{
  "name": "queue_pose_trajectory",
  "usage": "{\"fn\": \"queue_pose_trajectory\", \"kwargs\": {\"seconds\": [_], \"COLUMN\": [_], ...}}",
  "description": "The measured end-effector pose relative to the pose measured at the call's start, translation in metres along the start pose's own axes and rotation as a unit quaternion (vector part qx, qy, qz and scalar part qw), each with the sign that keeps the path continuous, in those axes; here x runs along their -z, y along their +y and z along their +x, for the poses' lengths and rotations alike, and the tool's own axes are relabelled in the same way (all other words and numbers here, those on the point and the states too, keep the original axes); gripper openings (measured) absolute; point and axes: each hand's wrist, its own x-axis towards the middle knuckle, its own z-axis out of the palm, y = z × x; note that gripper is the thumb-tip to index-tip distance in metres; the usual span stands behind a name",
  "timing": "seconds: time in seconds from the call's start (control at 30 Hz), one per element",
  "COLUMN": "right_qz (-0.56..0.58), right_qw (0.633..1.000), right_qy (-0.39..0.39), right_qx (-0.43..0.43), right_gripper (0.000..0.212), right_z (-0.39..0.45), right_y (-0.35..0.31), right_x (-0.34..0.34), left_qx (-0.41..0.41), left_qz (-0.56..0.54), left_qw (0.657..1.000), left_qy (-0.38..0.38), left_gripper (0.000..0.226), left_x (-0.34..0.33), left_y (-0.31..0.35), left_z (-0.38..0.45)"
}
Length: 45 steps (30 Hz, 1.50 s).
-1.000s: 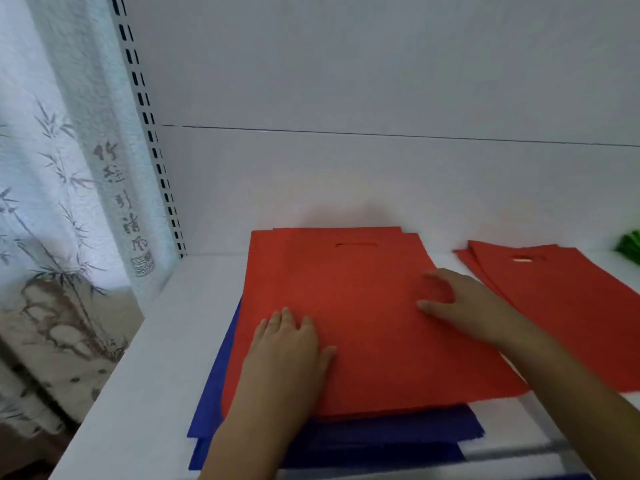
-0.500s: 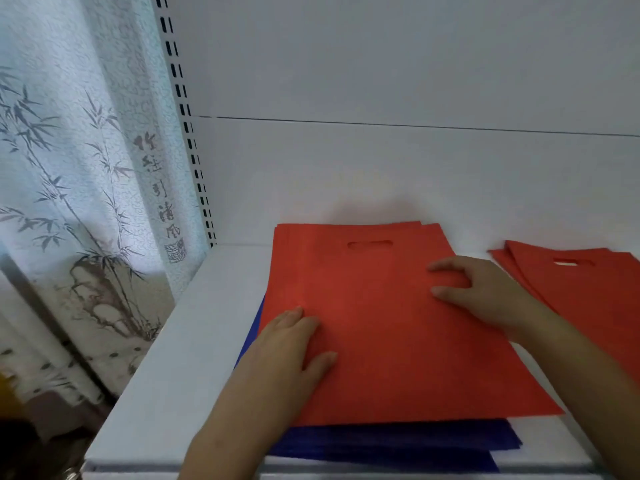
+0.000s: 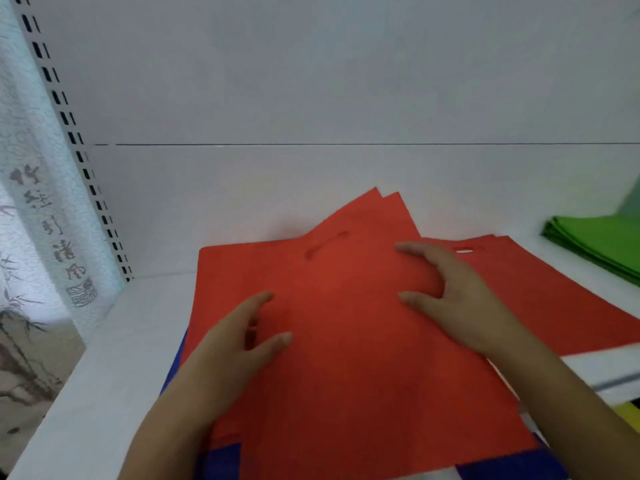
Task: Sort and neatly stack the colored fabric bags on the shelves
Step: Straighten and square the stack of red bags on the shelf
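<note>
A stack of red fabric bags [image 3: 346,375] lies in the middle of the white shelf [image 3: 114,341], on top of blue bags [image 3: 221,462] that show at the near edge. The top red bags are turned clockwise, and one corner points up at the back wall. My left hand [image 3: 239,344] rests on the left part of the stack with its fingers apart. My right hand [image 3: 450,296] presses on the turned top bags, fingers spread and curved. A second red stack [image 3: 561,296] lies to the right, partly under my right hand. Green bags [image 3: 599,240] are stacked at the far right.
The white back wall [image 3: 346,98] stands close behind the stacks. A slotted shelf upright [image 3: 86,174] runs up the left side, with a bamboo-print curtain [image 3: 31,237] beside it. Something yellow [image 3: 627,417] shows below the shelf edge at the right.
The top red bags have swung clockwise under my right hand and now sit askew over the stack. The view has shifted right, so the green stack is now in sight.
</note>
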Motion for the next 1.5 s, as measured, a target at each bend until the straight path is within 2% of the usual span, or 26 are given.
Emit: {"fn": "queue_pose_trajectory", "kwargs": {"seconds": [0.1, 0.17, 0.3, 0.4, 0.6, 0.77, 0.9, 1.23, 1.37, 1.5], "right_qz": [-0.036, -0.033, -0.035, -0.029, -0.05, -0.057, -0.054, -0.033, -0.006, 0.047], "right_qw": [0.998, 0.996, 0.996, 0.995, 0.99, 0.987, 0.985, 0.986, 0.992, 0.993], "right_qy": [-0.032, -0.028, 0.009, 0.058, 0.095, 0.106, 0.108, 0.11, 0.079, 0.069], "right_qx": [-0.05, -0.078, -0.076, -0.069, -0.092, -0.104, -0.121, -0.118, -0.099, -0.078], "right_gripper": [0.056, 0.054, 0.053, 0.052, 0.054, 0.051, 0.046, 0.048, 0.055, 0.05], "right_z": [-0.019, -0.033, -0.057, -0.069, -0.08, -0.086, -0.097, -0.099, -0.087, -0.077], "right_y": [0.018, 0.023, 0.018, 0.008, 0.013, 0.037, 0.08, 0.225, 0.256, 0.269], "right_x": [-0.003, -0.005, -0.01, -0.006, 0.023, 0.06, 0.096, 0.189, 0.211, 0.22], "left_qx": [-0.029, -0.042, -0.048, -0.076, -0.129, -0.156, -0.184, -0.159, -0.12, -0.09], "left_qz": [-0.018, 0.031, 0.011, 0.007, 0.006, 0.007, 0.029, 0.034, 0.053, 0.045], "left_qw": [0.999, 0.998, 0.991, 0.988, 0.988, 0.986, 0.981, 0.987, 0.991, 0.993], "left_qy": [-0.024, -0.047, -0.126, -0.136, -0.088, -0.063, -0.059, -0.023, 0.004, 0.06], "left_gripper": [0.067, 0.067, 0.05, 0.038, 0.047, 0.03, 0.021, 0.036, 0.036, 0.039], "left_x": [-0.014, -0.013, 0.0, -0.004, -0.028, -0.064, -0.116, -0.259, -0.284, -0.297], "left_y": [0.009, 0.006, 0.006, 0.013, 0.02, 0.043, 0.075, 0.164, 0.179, 0.182], "left_z": [-0.002, -0.005, -0.012, -0.01, -0.003, 0.005, 0.012, 0.041, 0.053, 0.06]}}
